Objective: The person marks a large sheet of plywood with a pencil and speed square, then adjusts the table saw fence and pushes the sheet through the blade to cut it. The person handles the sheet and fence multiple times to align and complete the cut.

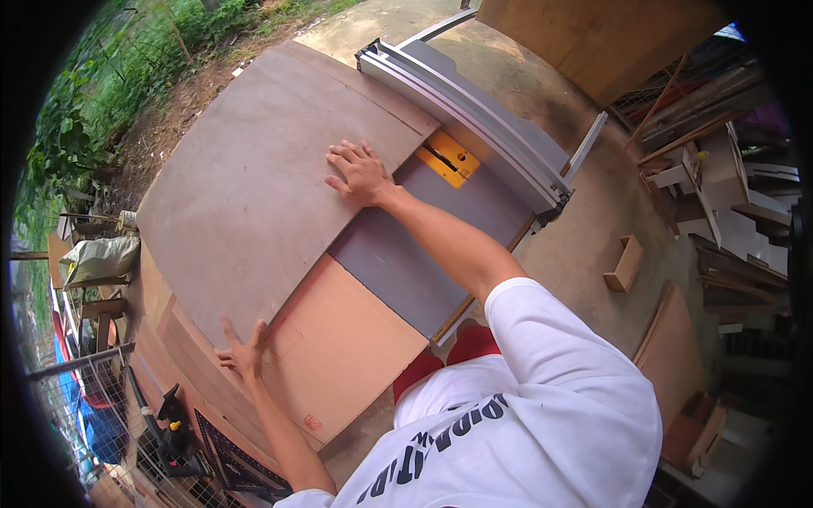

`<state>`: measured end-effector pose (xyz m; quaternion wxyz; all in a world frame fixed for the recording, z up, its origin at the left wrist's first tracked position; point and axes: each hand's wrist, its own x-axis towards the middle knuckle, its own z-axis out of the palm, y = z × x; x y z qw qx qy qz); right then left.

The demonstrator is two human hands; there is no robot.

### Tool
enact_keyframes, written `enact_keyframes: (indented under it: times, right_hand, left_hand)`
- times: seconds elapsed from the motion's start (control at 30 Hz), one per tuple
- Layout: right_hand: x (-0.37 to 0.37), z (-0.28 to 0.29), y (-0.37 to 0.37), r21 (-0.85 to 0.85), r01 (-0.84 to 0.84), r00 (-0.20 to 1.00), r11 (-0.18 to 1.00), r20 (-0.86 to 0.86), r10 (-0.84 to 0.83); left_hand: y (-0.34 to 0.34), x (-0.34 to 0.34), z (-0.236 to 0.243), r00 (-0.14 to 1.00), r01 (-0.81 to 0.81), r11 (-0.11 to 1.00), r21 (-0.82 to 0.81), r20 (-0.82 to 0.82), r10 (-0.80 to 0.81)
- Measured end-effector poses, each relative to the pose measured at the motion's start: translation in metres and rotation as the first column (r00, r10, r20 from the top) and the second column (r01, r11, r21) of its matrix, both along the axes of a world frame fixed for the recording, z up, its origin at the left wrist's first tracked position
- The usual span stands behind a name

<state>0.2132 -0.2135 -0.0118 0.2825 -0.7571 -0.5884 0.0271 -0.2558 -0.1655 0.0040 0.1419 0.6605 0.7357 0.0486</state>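
A large grey-brown sheet of board point(229, 161) lies flat across the table saw point(398, 262) and the tan panel point(347, 347) beside it. My right hand point(362, 176) rests flat on the sheet near its right corner, fingers spread. At the sheet's near left edge is my left hand point(244, 351), fingers apart, its thumb by the edge. The saw's yellow throat plate point(449, 158) shows just right of the sheet, with a dark slot in it. Along the sheet's far right side runs the silver rip fence point(474, 118).
A small open wooden box point(624, 263) sits on the concrete floor at right. Stacked boards and offcuts point(737, 203) fill the far right. A black power tool point(174, 436) lies at lower left near wire mesh, and a pale sack point(100, 258) stands farther back. Greenery borders the upper left.
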Motion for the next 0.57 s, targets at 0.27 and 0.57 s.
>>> enact_keyframes:
  times: [0.27, 0.57]
  right_hand:
    - [-0.051, 0.010, -0.068, -0.122, 0.646, 0.469, 0.754, -0.715, -0.518]
    - [-0.006, -0.003, -0.053, -0.369, 0.411, -0.048, 0.834, -0.922, -0.384]
  left_hand:
    - [0.081, -0.068, -0.004, 0.918, -0.334, 0.939, -0.086, 0.198, 0.344]
    - [0.092, -0.045, -0.016, 0.883, -0.439, 0.885, -0.155, 0.109, 0.457]
